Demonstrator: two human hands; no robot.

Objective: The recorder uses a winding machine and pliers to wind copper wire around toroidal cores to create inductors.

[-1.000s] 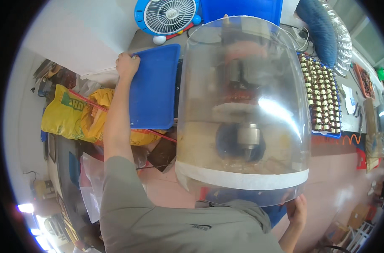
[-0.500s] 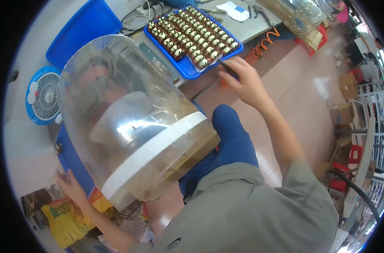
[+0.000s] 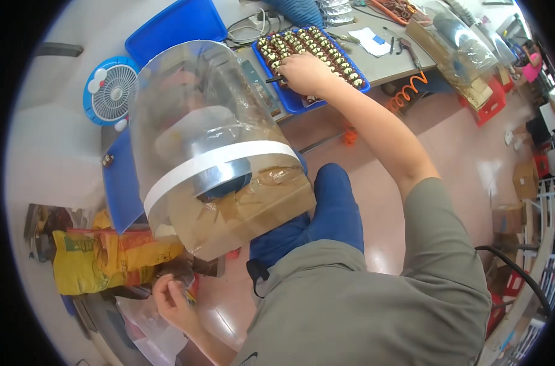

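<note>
The right hand (image 3: pixel 306 74) has its grip closed on a slim dark tool (image 3: pixel 276 78), fingertips hidden above wound pieces (image 3: pixel 295 41) in the blue tray (image 3: pixel 297 108) on the table (image 3: pixel 382 67); these look small, light and rigid, best pinched by their sides. The left hand (image 3: pixel 175 303), its hold unclear, curls near a clear plastic bag (image 3: pixel 159 348).

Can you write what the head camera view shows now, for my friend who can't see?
A person's right hand, holding a dark stick, is over a blue tray with rows of small brown-and-white parts. The left hand is low, near a yellow bag, and a big clear cover with a white band is between the hands.
</note>
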